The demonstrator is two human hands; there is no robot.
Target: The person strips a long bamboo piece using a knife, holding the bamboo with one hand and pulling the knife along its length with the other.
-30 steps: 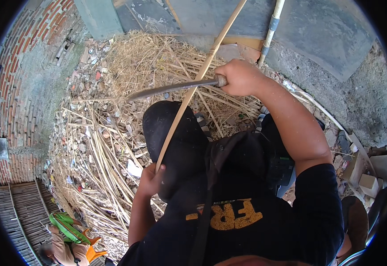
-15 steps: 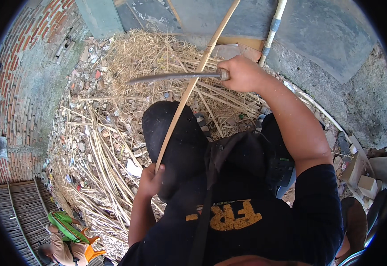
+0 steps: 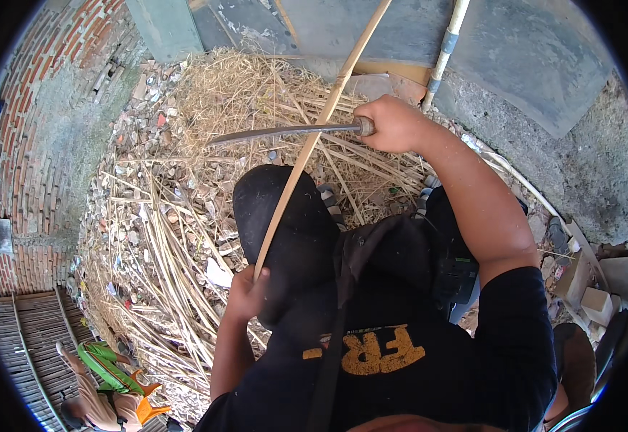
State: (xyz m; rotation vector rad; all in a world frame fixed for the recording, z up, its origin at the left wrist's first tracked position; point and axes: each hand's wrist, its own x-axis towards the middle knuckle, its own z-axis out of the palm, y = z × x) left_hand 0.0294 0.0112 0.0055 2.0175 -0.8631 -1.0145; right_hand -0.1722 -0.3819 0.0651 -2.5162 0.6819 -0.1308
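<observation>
Two hands engaged: our left hand clamps the bamboo strip's lower end; our right hand, fisted on the knife, has drawn the blade lower against it, shaving continuing.

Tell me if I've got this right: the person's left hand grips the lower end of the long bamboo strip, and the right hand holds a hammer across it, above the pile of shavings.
Not quite. The right hand holds a long curved blade, not a hammer, laid across the bamboo strip. The rest stands: the left hand grips the strip's lower end, above the pile of shavings. The head view shows it.
</observation>
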